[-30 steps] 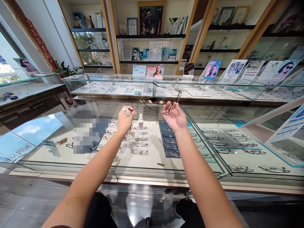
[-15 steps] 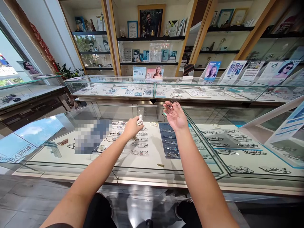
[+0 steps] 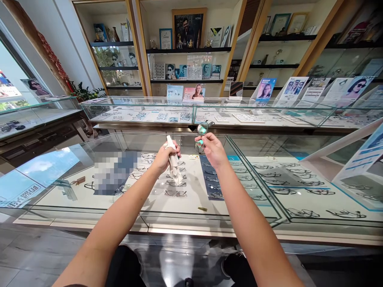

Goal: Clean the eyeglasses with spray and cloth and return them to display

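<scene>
In my left hand [image 3: 162, 160] is a slim white bottle [image 3: 172, 156], its top tilted up and away, with my fingers wrapped round it. A crumpled off-white cloth [image 3: 176, 177] hangs below the bottle from the same hand. My right hand [image 3: 216, 153] pinches a pair of thin-framed eyeglasses [image 3: 203, 128] above the counter. One lens points up and the other sits lower, beside my fingers; both show greenish reflections. The bottle and the eyeglasses are a short gap apart.
Below my hands is a glass display case [image 3: 179, 207] with rows of eyeglasses and a dark blue panel [image 3: 211, 175]. A small gold-coloured piece [image 3: 202, 209] lies near the front. Another glass case [image 3: 137, 107] stands behind, with several advertising cards [image 3: 295, 89] on top.
My left hand has turned, bringing the bottle upright and the cloth into view. My right hand has moved left with the eyeglasses and rotated them, closer to the bottle.
</scene>
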### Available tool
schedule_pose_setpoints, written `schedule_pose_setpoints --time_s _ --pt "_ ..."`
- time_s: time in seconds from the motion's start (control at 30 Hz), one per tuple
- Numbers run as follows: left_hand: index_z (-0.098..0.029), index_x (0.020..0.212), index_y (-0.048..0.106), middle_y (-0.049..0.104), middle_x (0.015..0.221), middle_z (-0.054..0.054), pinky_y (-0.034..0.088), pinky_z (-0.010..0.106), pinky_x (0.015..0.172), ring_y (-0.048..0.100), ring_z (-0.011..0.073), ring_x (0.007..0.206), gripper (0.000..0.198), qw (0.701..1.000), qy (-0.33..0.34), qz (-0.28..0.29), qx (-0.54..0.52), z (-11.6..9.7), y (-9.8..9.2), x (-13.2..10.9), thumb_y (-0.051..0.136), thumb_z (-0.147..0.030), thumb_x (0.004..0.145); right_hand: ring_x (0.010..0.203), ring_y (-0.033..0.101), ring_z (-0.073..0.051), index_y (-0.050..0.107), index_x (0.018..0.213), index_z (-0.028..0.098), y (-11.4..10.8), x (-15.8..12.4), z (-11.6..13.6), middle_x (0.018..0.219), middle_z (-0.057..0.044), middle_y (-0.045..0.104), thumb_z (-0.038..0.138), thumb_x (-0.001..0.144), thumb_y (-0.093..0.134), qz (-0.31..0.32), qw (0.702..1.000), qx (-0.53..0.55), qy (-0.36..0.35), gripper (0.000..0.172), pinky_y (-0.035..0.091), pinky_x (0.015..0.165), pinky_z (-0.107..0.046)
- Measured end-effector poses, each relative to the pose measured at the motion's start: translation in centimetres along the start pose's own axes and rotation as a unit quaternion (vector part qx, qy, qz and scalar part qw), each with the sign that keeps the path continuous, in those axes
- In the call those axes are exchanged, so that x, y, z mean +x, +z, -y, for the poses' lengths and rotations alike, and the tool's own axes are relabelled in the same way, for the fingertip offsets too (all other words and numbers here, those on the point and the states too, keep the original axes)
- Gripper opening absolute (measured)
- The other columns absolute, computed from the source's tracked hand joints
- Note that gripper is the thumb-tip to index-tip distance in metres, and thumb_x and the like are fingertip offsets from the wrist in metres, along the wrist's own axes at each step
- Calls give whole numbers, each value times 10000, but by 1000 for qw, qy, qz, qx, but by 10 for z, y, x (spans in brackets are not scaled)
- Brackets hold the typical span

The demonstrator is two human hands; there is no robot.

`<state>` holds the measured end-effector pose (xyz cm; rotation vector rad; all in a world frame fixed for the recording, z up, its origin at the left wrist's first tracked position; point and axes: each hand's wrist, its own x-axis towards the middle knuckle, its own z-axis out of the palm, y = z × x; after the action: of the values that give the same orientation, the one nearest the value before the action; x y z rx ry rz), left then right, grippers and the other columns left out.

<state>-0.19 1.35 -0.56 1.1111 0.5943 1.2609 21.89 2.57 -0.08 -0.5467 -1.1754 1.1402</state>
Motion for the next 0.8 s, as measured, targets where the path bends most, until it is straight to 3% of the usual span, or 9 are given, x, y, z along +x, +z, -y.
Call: schedule_pose_setpoints --time_s 0.1,0.2,0.3,0.43,0.57,0.8 --pt "-208 809 518 444 630 -42 449 272 610 442 102 529 292 999 -28 34 -31 -4 0 -5 723 -392 710 952 670 -202 639 873 255 6 -3 -7 985 -46 785 613 736 981 17 999 -42 14 514 532 893 -341" --pt "-220 691 461 352 537 -41 416 286 547 366 102 448 599 998 -47 41 -27 -6 -2 -6 602 -780 850 982 671 -208 662 884 247 12 -7 -14 979 -49 792 635 763 959 33 996 -74 25 504 514 935 -346" --pt "-236 652 419 281 473 -59 382 287 496 303 99 390 731 998 -58 35 -12 -6 -5 -5 507 -936 843 985 674 -212 671 884 242 17 -10 -19 976 -50 794 641 778 946 51 994 -91 35 496 508 936 -348" --pt "-245 770 525 365 448 -67 319 269 453 313 108 378 675 997 14 -12 70 0 -7 -3 567 -916 825 932 666 -202 674 869 235 25 -15 -21 947 -47 793 635 782 946 71 992 -96 49 491 510 919 -345" --pt "-235 912 589 463 477 -65 304 248 477 384 110 434 602 963 131 -82 219 8 -7 -5 639 -834 880 873 641 -190 682 868 232 33 -19 -22 921 -43 785 652 764 952 89 989 -95 68 510 505 860 -332" --pt "-252 824 428 487 492 -62 346 255 495 399 114 453 536 954 137 -89 252 11 -8 -3 578 -744 975 897 643 -190 686 858 219 40 -24 -19 917 -48 778 620 764 959 137 982 -86 95 494 484 855 -319"
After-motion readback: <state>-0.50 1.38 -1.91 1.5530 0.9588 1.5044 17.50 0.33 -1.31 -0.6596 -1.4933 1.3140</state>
